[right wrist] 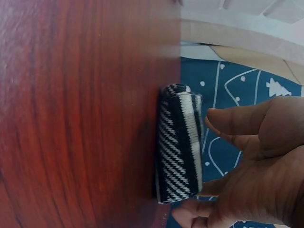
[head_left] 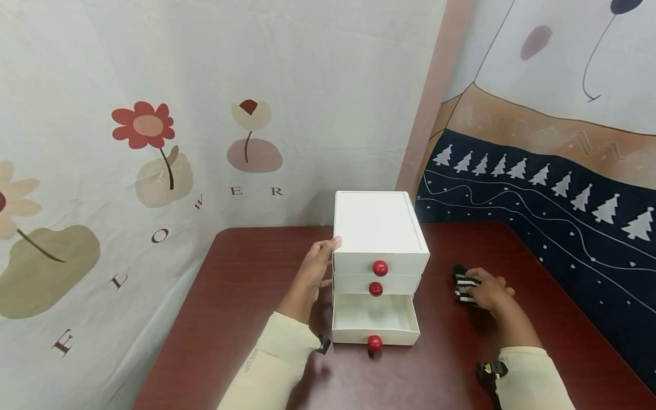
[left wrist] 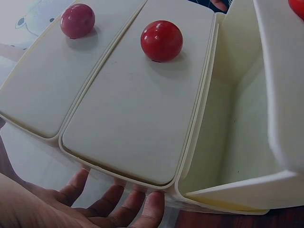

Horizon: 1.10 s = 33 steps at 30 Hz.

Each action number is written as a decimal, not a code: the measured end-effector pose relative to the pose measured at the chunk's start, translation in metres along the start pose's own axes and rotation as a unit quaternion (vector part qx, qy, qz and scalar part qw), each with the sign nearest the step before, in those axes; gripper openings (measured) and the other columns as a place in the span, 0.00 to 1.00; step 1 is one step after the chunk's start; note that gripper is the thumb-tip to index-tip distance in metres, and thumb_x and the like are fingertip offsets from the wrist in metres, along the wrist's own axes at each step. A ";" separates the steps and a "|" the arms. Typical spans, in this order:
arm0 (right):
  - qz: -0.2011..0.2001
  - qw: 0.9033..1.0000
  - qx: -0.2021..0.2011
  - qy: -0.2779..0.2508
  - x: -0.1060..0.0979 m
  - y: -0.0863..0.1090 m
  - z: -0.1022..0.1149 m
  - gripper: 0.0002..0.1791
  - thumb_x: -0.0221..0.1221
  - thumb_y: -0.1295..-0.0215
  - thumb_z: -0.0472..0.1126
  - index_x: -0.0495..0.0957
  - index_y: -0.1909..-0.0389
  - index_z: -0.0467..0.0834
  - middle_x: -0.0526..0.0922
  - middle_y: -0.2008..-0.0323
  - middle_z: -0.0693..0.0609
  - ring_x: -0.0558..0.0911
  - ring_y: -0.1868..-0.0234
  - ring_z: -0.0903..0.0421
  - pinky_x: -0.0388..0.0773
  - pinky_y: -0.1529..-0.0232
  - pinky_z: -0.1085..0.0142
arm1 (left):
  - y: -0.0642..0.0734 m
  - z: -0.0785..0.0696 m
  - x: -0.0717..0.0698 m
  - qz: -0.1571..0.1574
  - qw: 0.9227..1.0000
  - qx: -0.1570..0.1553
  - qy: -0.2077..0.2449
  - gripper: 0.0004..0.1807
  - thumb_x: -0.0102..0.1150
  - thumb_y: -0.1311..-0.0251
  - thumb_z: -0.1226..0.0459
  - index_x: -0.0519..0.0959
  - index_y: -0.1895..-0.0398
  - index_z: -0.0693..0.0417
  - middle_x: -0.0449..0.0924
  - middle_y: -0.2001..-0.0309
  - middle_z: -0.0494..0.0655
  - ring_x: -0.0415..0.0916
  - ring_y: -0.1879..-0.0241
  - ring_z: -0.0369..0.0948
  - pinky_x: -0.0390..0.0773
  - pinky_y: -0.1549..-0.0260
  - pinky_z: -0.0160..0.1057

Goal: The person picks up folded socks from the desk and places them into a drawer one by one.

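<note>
A white three-drawer box with red knobs stands on the table. Its bottom drawer is pulled out, and its visible interior is bare; the upper two are closed. My left hand rests its spread fingertips against the box's left side, as the left wrist view also shows. To the right of the box, a rolled black-and-white knitted bundle lies on the table. My right hand is at the bundle, its thumb apart from the knit and its other fingers close by the near end.
The dark red wooden table runs back to a pale wall cloth printed with flowers. On the right hangs a navy cloth with white trees. A dark strap circles the right wrist.
</note>
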State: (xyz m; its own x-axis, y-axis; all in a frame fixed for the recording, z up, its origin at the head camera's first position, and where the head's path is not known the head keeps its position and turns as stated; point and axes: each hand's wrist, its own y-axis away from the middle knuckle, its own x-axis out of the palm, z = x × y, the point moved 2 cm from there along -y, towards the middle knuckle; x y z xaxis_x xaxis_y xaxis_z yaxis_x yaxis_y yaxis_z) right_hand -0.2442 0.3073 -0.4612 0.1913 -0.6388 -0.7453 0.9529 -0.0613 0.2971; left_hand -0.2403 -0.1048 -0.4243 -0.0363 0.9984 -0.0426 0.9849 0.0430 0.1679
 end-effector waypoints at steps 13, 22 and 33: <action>0.015 1.000 -0.026 0.000 0.004 -0.013 -0.011 0.27 0.54 0.19 0.36 0.64 0.26 0.32 0.46 0.23 0.12 0.54 0.25 0.13 0.62 0.28 0.25 | -0.001 0.001 0.000 -0.001 1.000 0.003 -0.005 0.42 0.59 0.33 0.33 0.71 0.25 0.48 0.71 0.23 0.59 0.73 0.26 0.58 0.78 0.39 0.65; -0.002 0.999 -0.008 0.037 0.008 -0.015 -0.011 0.26 0.56 0.21 0.36 0.69 0.26 0.36 0.48 0.28 0.08 0.54 0.31 0.06 0.63 0.34 0.21 | -0.001 -0.001 -0.001 0.001 1.000 0.003 0.003 0.41 0.58 0.31 0.33 0.71 0.26 0.48 0.71 0.24 0.60 0.72 0.26 0.59 0.77 0.37 0.68; -0.046 0.998 -0.018 0.042 0.011 -0.011 -0.007 0.24 0.64 0.27 0.35 0.75 0.34 0.31 0.62 0.34 0.12 0.68 0.37 0.22 0.78 0.45 0.39 | 0.000 -0.001 -0.001 0.003 1.000 -0.002 0.004 0.41 0.60 0.33 0.32 0.72 0.27 0.46 0.73 0.25 0.57 0.72 0.27 0.56 0.78 0.41 0.62</action>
State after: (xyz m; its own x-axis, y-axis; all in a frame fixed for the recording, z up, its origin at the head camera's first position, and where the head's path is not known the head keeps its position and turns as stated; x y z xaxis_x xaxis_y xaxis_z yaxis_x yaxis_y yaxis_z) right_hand -0.2506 0.3064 -0.4773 0.1204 -0.5658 -0.8157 0.9748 -0.0881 0.2049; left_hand -0.2399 -0.1061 -0.4236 -0.0323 0.9989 -0.0342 0.9844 0.0377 0.1717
